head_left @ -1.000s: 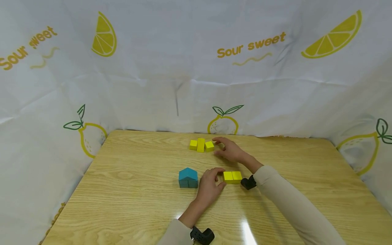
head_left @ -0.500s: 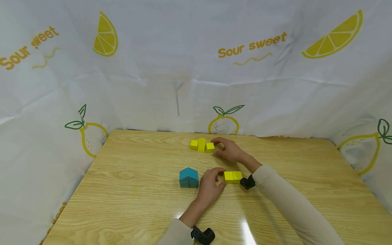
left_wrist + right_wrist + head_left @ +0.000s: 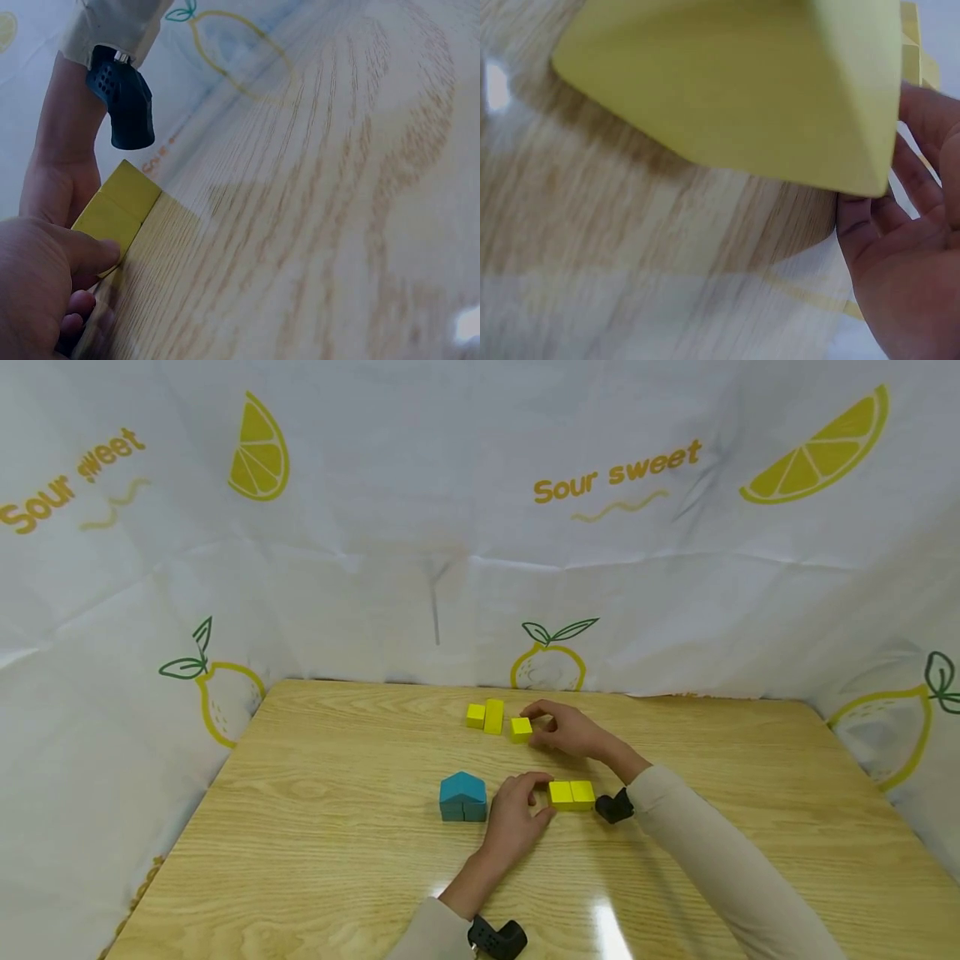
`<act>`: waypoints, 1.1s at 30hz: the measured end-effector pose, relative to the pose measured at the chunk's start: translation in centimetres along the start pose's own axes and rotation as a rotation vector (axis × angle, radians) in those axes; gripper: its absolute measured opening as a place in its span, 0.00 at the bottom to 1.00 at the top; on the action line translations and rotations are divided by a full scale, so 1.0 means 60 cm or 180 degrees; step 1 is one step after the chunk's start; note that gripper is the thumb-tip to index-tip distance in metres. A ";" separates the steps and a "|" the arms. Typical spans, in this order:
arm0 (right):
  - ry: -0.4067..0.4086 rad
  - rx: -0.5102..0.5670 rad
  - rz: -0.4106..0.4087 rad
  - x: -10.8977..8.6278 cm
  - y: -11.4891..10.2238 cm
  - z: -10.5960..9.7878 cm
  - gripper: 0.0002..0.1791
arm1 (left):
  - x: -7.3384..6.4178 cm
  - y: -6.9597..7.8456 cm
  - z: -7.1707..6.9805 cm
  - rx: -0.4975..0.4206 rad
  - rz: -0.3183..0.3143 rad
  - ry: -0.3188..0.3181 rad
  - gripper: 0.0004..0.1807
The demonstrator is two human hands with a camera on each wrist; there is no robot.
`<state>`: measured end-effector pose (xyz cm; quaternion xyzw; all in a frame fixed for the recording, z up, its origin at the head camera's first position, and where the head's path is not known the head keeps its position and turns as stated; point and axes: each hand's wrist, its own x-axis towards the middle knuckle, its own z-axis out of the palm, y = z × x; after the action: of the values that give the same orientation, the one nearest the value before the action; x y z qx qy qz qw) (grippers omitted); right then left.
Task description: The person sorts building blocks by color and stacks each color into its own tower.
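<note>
In the head view my left hand (image 3: 514, 820) pinches the left end of two yellow blocks (image 3: 572, 795) standing side by side. Its thumb lies along the near face in the left wrist view, where the yellow blocks (image 3: 118, 201) show at the fingertips. Farther back, my right hand (image 3: 572, 730) holds a yellow cube (image 3: 521, 729) between index finger and thumb. The right wrist view has a yellow block (image 3: 742, 90) large and close to the camera, with the right hand (image 3: 907, 217) beyond it.
Left of the held cube lie an upright yellow oblong block (image 3: 493, 717) and another yellow cube (image 3: 476, 716). A blue house-shaped stack of blocks (image 3: 462, 797) stands just left of my left hand. White lemon-printed cloth (image 3: 360, 610) hangs behind the wooden table (image 3: 330, 860).
The right-hand yellow cube has come away from the oblong block, shifting right and slightly nearer with my right hand. My left hand and the paired yellow blocks stay in place.
</note>
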<state>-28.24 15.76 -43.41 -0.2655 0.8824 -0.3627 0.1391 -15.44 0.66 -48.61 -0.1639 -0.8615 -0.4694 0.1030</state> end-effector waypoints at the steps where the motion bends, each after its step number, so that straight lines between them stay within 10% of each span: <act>1: -0.0015 0.0045 -0.0006 -0.001 0.000 0.000 0.24 | -0.001 0.000 0.000 0.0002 0.0004 0.0003 0.20; 33: -0.0035 0.0660 -0.0045 -0.025 0.009 -0.018 0.20 | -0.001 0.001 0.000 -0.0015 -0.0011 -0.0011 0.20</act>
<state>-27.67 17.55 -42.94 -0.2579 0.8374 -0.4516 0.1681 -15.38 0.65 -48.58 -0.1634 -0.8608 -0.4714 0.1003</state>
